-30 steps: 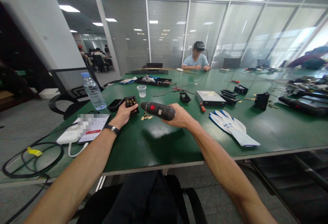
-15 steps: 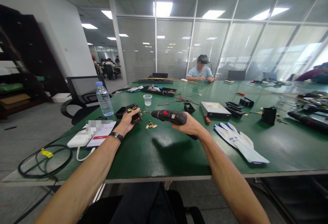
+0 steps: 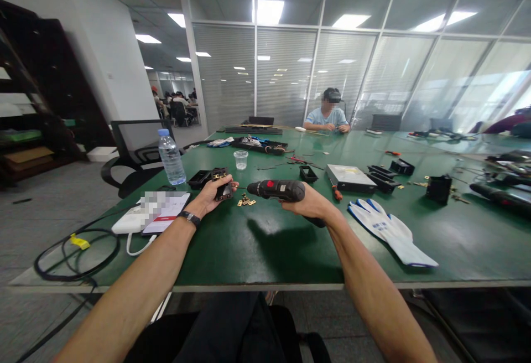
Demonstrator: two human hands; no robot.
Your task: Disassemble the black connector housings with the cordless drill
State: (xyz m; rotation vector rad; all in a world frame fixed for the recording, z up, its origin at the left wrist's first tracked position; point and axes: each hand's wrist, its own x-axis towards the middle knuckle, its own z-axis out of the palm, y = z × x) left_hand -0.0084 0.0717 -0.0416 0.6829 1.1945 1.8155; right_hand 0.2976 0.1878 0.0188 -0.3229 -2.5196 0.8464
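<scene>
My left hand [image 3: 211, 197] is closed round a small black socket part [image 3: 222, 183] with brass contacts, held just above the green table [image 3: 265, 247]. My right hand [image 3: 309, 203] grips a black electric screwdriver [image 3: 277, 190] with a red label. Its tip points left, almost touching the socket part. A few loose brass pieces [image 3: 245, 201] lie on the table between my two hands. A watch sits on my left wrist.
A phone on a white power bank [image 3: 155, 212] lies left of my left hand, with a water bottle [image 3: 171, 156], a plastic cup [image 3: 240, 160] and black trays behind. White work gloves [image 3: 390, 230] lie right. A person sits at the far end.
The camera view has tilted down a little. The screwdriver tip has closed in on the socket part in my left hand. Both hands keep their grips.
</scene>
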